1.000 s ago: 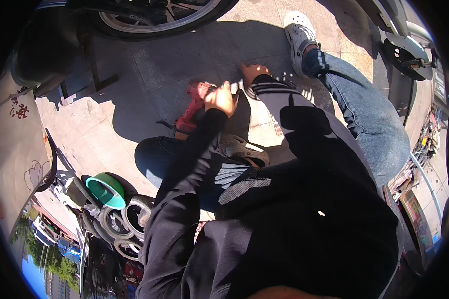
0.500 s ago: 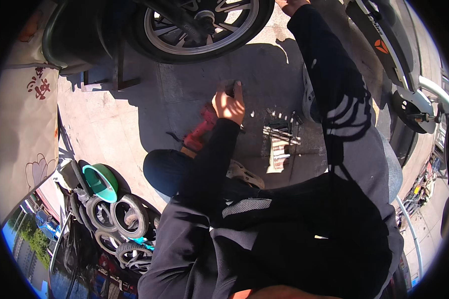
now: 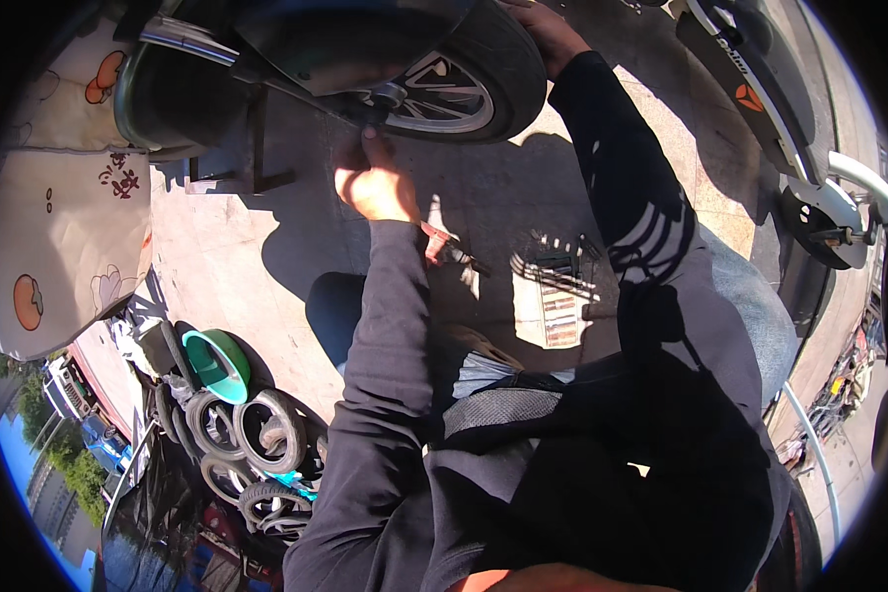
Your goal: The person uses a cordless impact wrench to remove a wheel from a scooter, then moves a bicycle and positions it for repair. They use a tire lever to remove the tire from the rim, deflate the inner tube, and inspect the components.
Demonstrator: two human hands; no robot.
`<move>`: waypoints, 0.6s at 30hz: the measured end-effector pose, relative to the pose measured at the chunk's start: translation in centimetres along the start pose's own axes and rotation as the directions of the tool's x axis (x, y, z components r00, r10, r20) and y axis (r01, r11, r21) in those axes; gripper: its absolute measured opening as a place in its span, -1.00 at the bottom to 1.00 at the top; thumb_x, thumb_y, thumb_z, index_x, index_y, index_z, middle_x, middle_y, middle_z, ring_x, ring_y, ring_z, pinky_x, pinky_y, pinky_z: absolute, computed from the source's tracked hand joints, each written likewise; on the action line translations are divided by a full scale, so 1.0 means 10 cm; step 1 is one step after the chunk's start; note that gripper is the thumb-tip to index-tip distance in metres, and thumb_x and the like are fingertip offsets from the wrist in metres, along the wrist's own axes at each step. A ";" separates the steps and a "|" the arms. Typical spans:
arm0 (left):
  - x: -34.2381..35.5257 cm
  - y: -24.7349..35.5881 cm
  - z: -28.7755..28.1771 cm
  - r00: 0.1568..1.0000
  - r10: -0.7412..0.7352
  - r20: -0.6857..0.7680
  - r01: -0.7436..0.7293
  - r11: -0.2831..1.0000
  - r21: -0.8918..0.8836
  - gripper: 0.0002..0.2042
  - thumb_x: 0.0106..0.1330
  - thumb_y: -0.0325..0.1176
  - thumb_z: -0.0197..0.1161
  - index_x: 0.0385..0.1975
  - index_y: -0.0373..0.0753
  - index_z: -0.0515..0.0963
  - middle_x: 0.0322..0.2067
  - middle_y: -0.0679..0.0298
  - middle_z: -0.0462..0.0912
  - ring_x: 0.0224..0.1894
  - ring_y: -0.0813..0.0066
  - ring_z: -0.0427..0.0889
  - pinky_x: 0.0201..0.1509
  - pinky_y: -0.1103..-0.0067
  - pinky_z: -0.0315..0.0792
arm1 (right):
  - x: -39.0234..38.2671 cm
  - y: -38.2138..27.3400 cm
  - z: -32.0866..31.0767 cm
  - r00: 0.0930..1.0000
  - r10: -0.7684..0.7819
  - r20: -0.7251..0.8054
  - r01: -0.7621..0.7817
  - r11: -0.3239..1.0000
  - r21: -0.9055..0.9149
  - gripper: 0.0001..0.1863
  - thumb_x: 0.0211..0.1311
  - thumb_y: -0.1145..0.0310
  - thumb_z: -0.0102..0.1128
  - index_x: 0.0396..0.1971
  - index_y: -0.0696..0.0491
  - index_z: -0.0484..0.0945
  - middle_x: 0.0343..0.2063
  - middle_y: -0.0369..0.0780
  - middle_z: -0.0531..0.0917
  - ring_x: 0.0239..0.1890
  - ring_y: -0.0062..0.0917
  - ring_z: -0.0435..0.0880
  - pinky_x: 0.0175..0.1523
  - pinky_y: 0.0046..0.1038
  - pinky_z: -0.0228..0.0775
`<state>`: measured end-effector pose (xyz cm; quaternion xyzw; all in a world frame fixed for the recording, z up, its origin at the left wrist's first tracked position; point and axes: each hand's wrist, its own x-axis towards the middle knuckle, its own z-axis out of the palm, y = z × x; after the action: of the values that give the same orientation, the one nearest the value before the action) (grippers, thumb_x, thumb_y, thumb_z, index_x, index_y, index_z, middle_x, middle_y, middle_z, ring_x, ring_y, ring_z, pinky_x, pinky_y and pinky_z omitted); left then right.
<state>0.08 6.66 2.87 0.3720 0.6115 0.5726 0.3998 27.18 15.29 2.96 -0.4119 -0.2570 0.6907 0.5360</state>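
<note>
Both hands have risen from the tools (image 3: 560,296) to the wheel (image 3: 454,84).

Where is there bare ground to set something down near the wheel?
Bare concrete lies left of the left hand, between the metal stand and the green basin. It is crowded right of that hand: pliers and a socket set.
</note>
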 end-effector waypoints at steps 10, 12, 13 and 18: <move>0.20 -0.02 -0.23 0.972 0.152 0.177 -0.201 0.933 0.299 -0.81 0.44 -0.36 0.21 -0.33 -0.38 0.53 -0.48 0.16 0.68 -0.51 0.49 0.63 -0.37 0.56 0.50 | -0.25 0.23 0.16 0.998 -0.032 -0.063 0.014 0.963 -0.269 -0.52 0.41 0.31 0.17 0.24 0.21 0.45 0.07 -0.09 0.66 0.02 -0.48 0.70 0.16 -0.52 0.50; 0.23 -0.15 -0.20 0.816 0.531 0.227 -0.560 0.633 0.534 -0.80 0.43 -0.35 0.21 -0.35 -0.37 0.50 -0.50 0.15 0.66 -0.54 0.47 0.60 -0.41 0.55 0.48 | -0.20 0.24 0.07 0.996 -0.069 -0.051 0.052 0.958 -0.282 -0.53 0.40 0.30 0.17 0.22 0.22 0.47 0.04 -0.10 0.67 0.00 -0.49 0.70 0.14 -0.53 0.51; 0.21 -0.15 -0.15 0.718 0.643 0.267 -0.652 0.487 0.581 -0.80 0.43 -0.34 0.22 -0.35 -0.37 0.49 -0.51 0.14 0.65 -0.54 0.47 0.59 -0.42 0.55 0.47 | -0.14 0.29 -0.02 0.993 -0.096 -0.062 0.075 0.956 -0.285 -0.54 0.40 0.30 0.17 0.20 0.21 0.49 0.02 -0.11 0.68 -0.03 -0.50 0.71 0.12 -0.53 0.51; 0.18 -0.16 -0.11 0.970 0.190 0.151 -0.226 0.934 0.276 -0.76 0.45 -0.29 0.23 -0.32 -0.37 0.50 -0.42 0.18 0.67 -0.44 0.45 0.62 -0.33 0.55 0.52 | -0.16 0.18 0.09 0.992 -0.036 -0.122 0.003 0.965 -0.261 -0.64 0.36 0.27 0.27 0.01 0.21 0.62 -0.12 -0.16 0.72 -0.15 -0.53 0.69 -0.02 -0.47 0.54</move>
<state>-1.67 7.76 1.23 0.5238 0.6207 0.4916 0.3142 25.64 13.35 2.49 -0.5187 -0.3153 0.6183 0.4992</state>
